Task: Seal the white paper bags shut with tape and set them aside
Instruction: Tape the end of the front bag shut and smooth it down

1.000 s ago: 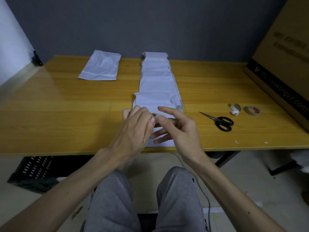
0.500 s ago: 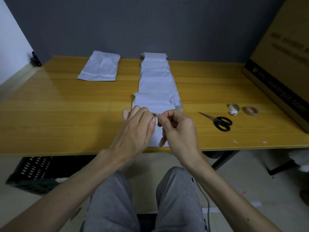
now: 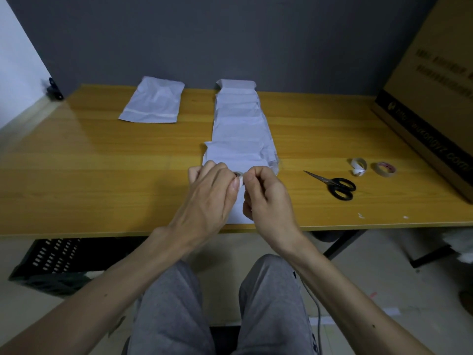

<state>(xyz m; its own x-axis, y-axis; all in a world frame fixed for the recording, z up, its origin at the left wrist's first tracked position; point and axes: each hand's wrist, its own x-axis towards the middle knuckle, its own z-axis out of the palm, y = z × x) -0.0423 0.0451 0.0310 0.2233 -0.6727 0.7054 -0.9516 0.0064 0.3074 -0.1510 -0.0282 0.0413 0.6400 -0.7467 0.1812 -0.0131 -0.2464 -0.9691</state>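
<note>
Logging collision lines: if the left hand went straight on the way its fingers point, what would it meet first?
Probably the row of white paper bags lying overlapped just past the left hand; depth is unclear.

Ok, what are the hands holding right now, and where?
The left hand holds a small tape roll round its rim; the right hand pinches at its edge, likely the tape's loose end, mostly hidden.
</note>
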